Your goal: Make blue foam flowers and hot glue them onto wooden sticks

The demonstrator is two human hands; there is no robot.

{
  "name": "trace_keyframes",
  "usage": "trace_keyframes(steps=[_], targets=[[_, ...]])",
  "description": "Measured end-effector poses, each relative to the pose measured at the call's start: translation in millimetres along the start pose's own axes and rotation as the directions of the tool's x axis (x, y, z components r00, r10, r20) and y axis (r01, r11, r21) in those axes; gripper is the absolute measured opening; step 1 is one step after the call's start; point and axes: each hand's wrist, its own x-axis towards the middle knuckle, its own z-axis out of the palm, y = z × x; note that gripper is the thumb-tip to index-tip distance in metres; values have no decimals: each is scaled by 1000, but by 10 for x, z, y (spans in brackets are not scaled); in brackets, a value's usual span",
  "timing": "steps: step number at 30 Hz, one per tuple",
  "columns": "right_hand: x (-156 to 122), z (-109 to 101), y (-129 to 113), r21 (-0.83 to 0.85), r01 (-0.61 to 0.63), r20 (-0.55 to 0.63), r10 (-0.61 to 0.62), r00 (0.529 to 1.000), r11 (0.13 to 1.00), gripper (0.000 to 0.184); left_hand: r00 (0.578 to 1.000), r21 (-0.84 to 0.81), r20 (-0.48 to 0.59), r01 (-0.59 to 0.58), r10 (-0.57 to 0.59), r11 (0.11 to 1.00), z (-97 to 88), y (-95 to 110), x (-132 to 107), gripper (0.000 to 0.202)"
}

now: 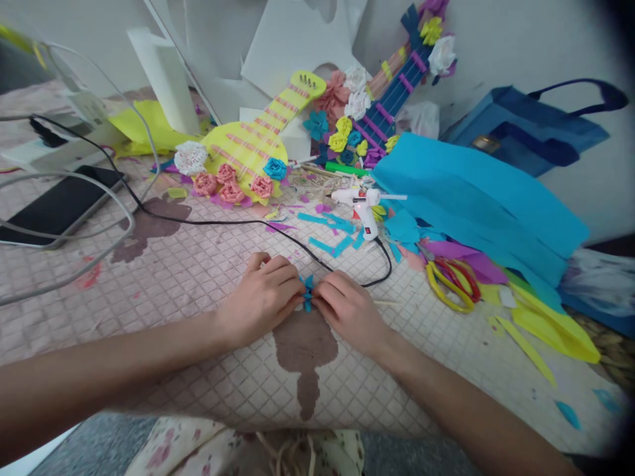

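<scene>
Between my fingertips, low over the tabletop, is a small blue paper flower (308, 291) with pointed petals. My left hand (265, 294) pinches it from the left, and my right hand (350, 307) from the right; the fingers of both hide part of it. A thin pale stick (385, 303) lies just right of my right hand. Beyond my hands, a white glue gun (364, 206) rests on its side with a glue stick in its back end. Blue paper strips (331, 246) are scattered in front of it.
A yellow paper guitar (255, 142) with paper roses and a dark blue one (397, 92) lean at the back. Scissors (454, 284) and a large blue sheet (471, 182) lie at right. A black cord (213, 222) crosses the table (198, 277); a phone (59, 205) lies at left.
</scene>
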Motion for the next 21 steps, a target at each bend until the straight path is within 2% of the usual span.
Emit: trace_keyframes(steps=[7, 13, 21], targets=[[12, 23, -21, -5, 35, 2, -35, 999, 999, 24, 999, 37, 15, -30, 29, 999, -1, 47, 12, 22], [-2, -102, -14, 53, -32, 40, 30, 999, 998, 11, 1000, 40, -25, -12, 13, 999, -7, 12, -6, 17], [-25, -205, 77, -64, 3, 86, 3, 996, 998, 14, 1000, -23, -14, 19, -19, 1000, -15, -12, -16, 10]])
